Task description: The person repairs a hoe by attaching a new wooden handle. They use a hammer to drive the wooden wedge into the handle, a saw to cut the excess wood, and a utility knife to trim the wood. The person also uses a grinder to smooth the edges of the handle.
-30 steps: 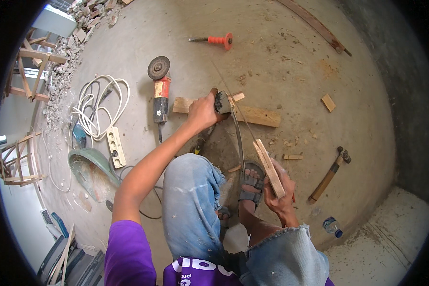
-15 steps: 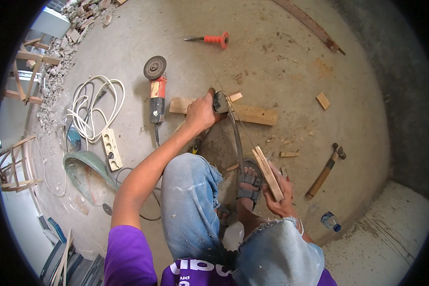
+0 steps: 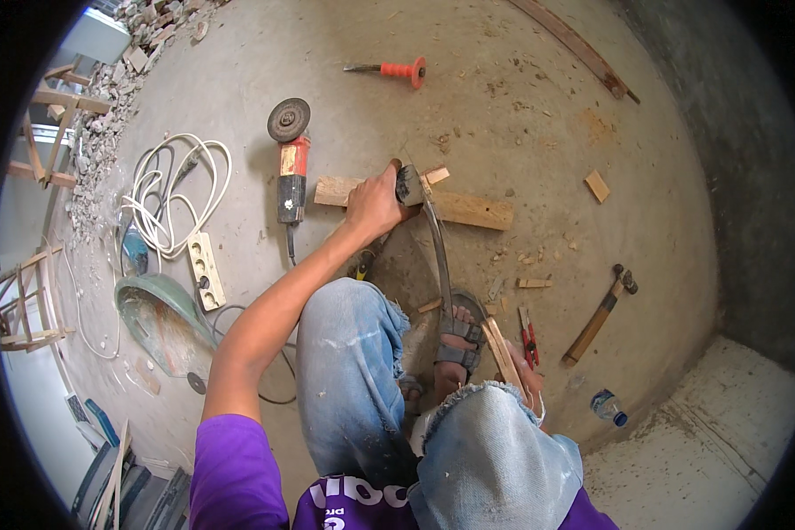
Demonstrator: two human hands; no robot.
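Near the middle, my left hand point(image 3: 380, 205) is closed around a dark, block-ended piece point(image 3: 407, 186), pressing it over a wooden beam point(image 3: 473, 211) on the floor. A long dark curved strip point(image 3: 438, 247) runs from there toward my sandalled foot; whether it joins the block I cannot tell. My right hand point(image 3: 529, 378), partly behind my raised knee, is wrapped round the wooden handle point(image 3: 502, 352) of what looks like a handsaw. Its thin blade is seen nearly edge-on and hard to make out. A small pale wood piece point(image 3: 437, 176) lies beside the block.
An angle grinder point(image 3: 291, 163), a power strip point(image 3: 206, 269) with coiled cable and a green basin point(image 3: 163, 314) are on the left. An orange-gripped chisel point(image 3: 402, 72) lies ahead. Red-handled pliers point(image 3: 528, 340), a hammer point(image 3: 599, 316) and a plastic bottle point(image 3: 609, 407) are on the right.
My right hand and the wooden handle have drawn back toward my body, uncovering the red-handled pliers. My right-side knee has shifted left. My left hand keeps its grip in nearly the same place.
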